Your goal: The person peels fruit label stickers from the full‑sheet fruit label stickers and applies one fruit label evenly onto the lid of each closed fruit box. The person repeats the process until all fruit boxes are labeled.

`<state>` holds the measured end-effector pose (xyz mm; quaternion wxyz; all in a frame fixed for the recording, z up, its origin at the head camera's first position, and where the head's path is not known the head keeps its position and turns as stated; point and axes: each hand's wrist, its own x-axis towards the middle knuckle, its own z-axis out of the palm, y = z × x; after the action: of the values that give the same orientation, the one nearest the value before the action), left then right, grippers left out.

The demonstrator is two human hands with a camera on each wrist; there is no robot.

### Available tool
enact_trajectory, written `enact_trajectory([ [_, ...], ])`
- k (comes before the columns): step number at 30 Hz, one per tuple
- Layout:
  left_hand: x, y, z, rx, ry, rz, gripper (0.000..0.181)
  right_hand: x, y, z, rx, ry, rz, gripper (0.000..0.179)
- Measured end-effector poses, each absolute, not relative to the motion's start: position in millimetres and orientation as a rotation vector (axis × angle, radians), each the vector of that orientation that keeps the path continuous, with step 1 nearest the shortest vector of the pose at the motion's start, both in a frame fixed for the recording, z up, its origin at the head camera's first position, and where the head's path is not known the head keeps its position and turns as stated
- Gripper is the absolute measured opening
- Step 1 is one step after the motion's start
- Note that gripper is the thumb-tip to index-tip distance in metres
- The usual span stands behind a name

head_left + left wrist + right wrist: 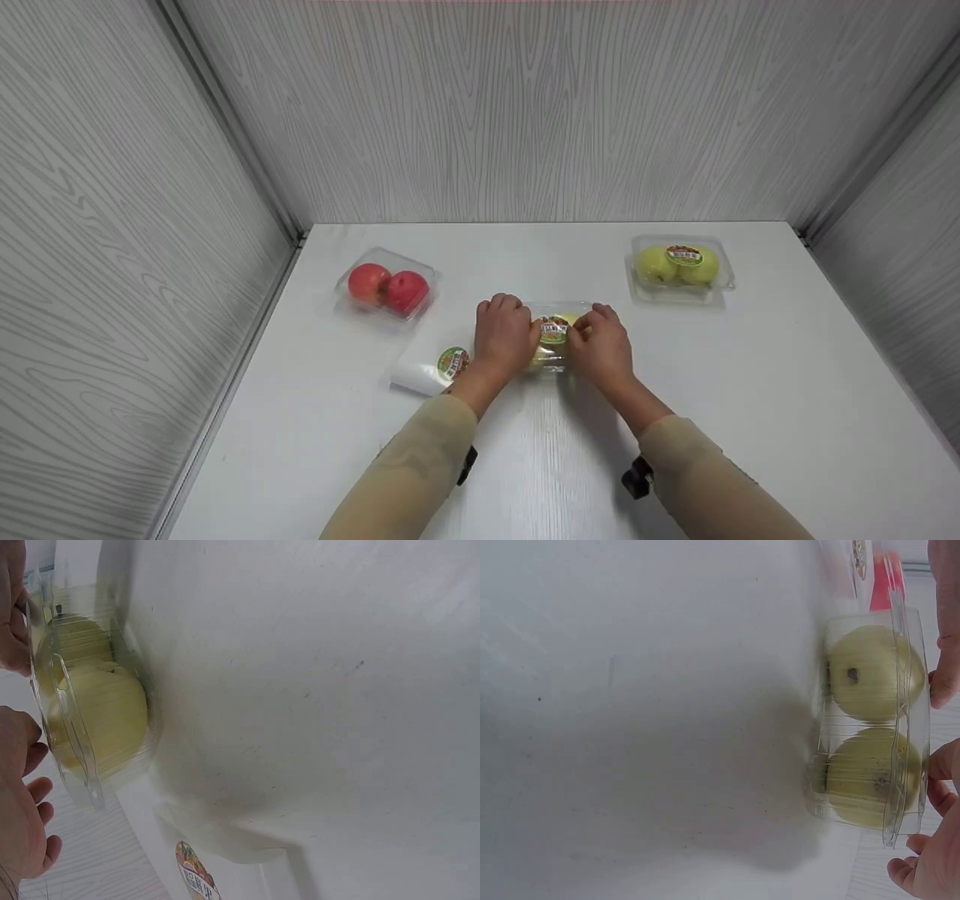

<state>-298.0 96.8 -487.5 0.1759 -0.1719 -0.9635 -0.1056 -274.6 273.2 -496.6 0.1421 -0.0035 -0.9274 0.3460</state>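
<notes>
L hand (504,336) and R hand (604,345) are both at the clear box (550,358) btwn them, on the bench (787,375). Box is lidded, w/ 2 yellow-green fruits (870,679) inside and a round label (553,330) on top. L hand: fingers part-bent, thumb at label's near side; can't tell if it grips anything. R hand: thumb & forefinger close tog. at label's other edge, rest loosely curled; can't tell if they pinch it or just press. White sheet (421,367) w/ a label of its own lies just left of L hand. Beyond L hand, farther left: box of red fruits (407,291). Beyond R hand, to its right: 2nd yellow-green fruit box (679,295).
</notes>
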Motion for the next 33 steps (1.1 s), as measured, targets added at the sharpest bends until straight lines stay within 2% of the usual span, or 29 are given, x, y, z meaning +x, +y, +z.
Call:
enact_trajectory([
  [13, -300, 95, -484, -0.462, -2.689, -0.304, 0.033, -278, 275, -493, 0.01, -2.61, 1.026, 0.014],
  [18, -302, 94, -487, -0.427, -2.683, -0.374, 0.035, -280, 275, -492, -0.01, -2.632, 1.042, 0.031],
  [26, -305, 92, -496, -0.379, -2.724, -0.496, 0.058, -286, 277, -495, -0.057, -2.719, 1.079, 0.063],
  [33, -307, 91, -502, -0.346, -2.747, -0.733, 0.071, -293, 280, -498, 0.001, -2.745, 1.117, 0.073],
])
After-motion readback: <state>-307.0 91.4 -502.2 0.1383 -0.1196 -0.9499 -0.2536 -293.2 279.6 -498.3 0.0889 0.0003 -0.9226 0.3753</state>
